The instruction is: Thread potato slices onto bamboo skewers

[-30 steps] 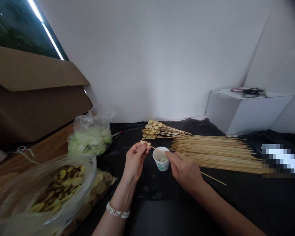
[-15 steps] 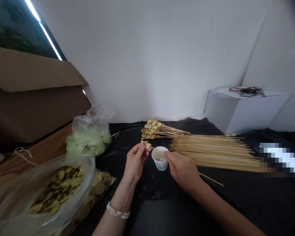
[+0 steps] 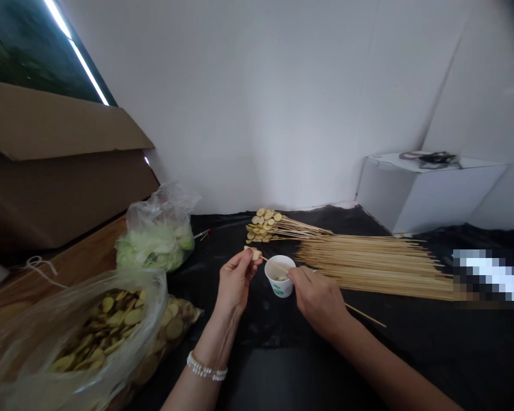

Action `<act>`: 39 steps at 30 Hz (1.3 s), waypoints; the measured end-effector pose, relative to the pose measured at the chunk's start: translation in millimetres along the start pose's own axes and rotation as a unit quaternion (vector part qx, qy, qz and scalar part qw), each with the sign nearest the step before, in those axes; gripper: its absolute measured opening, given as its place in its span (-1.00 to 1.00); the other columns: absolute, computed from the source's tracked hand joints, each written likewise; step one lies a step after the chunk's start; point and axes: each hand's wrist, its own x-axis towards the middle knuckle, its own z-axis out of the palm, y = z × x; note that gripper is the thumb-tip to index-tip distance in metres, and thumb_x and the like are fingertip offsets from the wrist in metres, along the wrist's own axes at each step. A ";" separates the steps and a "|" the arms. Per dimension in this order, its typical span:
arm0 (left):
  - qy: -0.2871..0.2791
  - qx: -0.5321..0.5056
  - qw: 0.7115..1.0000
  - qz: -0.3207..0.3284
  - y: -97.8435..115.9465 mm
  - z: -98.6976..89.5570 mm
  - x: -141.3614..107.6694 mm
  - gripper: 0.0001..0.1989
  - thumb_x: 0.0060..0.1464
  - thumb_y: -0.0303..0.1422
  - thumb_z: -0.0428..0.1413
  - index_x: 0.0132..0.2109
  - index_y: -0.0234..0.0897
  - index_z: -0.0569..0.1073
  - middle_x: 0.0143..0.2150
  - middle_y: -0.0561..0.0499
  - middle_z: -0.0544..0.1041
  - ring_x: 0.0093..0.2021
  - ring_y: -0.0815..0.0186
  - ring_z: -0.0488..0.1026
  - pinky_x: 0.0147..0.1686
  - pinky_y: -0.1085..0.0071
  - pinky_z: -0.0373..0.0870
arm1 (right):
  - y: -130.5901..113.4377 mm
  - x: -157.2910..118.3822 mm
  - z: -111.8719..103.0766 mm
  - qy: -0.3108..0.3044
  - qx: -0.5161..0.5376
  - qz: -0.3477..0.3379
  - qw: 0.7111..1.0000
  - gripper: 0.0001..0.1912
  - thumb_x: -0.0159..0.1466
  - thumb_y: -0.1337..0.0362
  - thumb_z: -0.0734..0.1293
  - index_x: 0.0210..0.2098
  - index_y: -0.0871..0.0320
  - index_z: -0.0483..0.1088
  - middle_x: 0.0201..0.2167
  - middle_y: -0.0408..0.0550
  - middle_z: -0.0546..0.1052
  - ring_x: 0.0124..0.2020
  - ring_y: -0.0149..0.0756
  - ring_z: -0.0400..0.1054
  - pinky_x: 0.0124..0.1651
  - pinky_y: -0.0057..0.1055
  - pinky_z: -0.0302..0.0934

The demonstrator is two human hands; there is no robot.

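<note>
Between the thumb and fingers of my left hand (image 3: 235,282) is a pale potato slice (image 3: 256,255), bent or folded, partly covered by the fingertips. A thin bamboo skewer (image 3: 365,315) meets this slice at its tip. Farther back along the stick, my right hand (image 3: 319,297) is closed round it, and the tail end sticks out past the palm. Below the skewer, between both hands, a white paper cup (image 3: 281,289) with a green print stands upright with something pale inside.
Skewered potato slices (image 3: 263,220) lie behind the cup. A wide row of bare bamboo skewers (image 3: 381,265) spreads to the right. At left sit an open plastic bag of potato slices (image 3: 111,325), a bag of green vegetables (image 3: 154,245) and a cardboard box (image 3: 64,188). A white box (image 3: 432,194) stands back right.
The skewer's tail end has shifted slightly left and down, nearer my right hand. My left hand still pinches the potato slice, with barely any movement.
</note>
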 end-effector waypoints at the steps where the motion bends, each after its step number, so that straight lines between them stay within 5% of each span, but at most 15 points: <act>1: -0.002 0.004 1.000 0.002 -0.3 -0.2 0.1 -0.75 -0.22 -0.30 0.33 -0.34 -0.36 0.59 -0.39 -0.06 0.59 -0.43 0.46 0.47 -0.42 0.58 0.34 | -0.4 0.6 -0.6 0.003 -0.002 0.000 1.000 -0.73 0.30 0.44 0.12 -0.43 0.17 0.39 -0.54 -0.10 0.38 -0.51 -0.35 0.20 -0.44 -0.36 -0.09; 7: -0.011 0.031 0.999 0.029 -1.0 1.0 -0.9 -0.76 -0.19 -0.29 0.31 -0.35 -0.36 0.60 -0.41 -0.06 0.58 -0.42 0.43 0.47 -0.39 0.55 0.34 | -1.7 5.1 -8.4 0.038 -0.020 -0.008 0.999 -0.71 0.28 0.45 0.13 -0.50 0.16 0.36 -0.55 -0.08 0.36 -0.47 -0.31 0.16 -0.40 -0.36 -0.10; 30: -0.012 0.054 0.998 0.012 -2.4 3.0 -3.2 -0.74 -0.22 -0.28 0.32 -0.36 -0.37 0.60 -0.42 -0.09 0.59 -0.44 0.41 0.47 -0.41 0.53 0.33 | -2.1 -0.9 -0.3 -0.006 -0.031 -0.003 0.999 -0.77 0.24 0.50 0.14 -0.45 0.15 0.34 -0.54 -0.09 0.38 -0.49 -0.32 0.17 -0.42 -0.36 -0.13; 39: -0.019 0.065 0.998 0.007 -4.1 4.3 -5.0 -0.74 -0.22 -0.26 0.32 -0.36 -0.36 0.60 -0.43 -0.08 0.59 -0.44 0.39 0.47 -0.40 0.52 0.36 | -3.7 4.1 -7.3 0.027 -0.021 -0.014 0.999 -0.72 0.25 0.49 0.13 -0.53 0.15 0.30 -0.57 -0.08 0.35 -0.45 -0.31 0.15 -0.39 -0.37 -0.10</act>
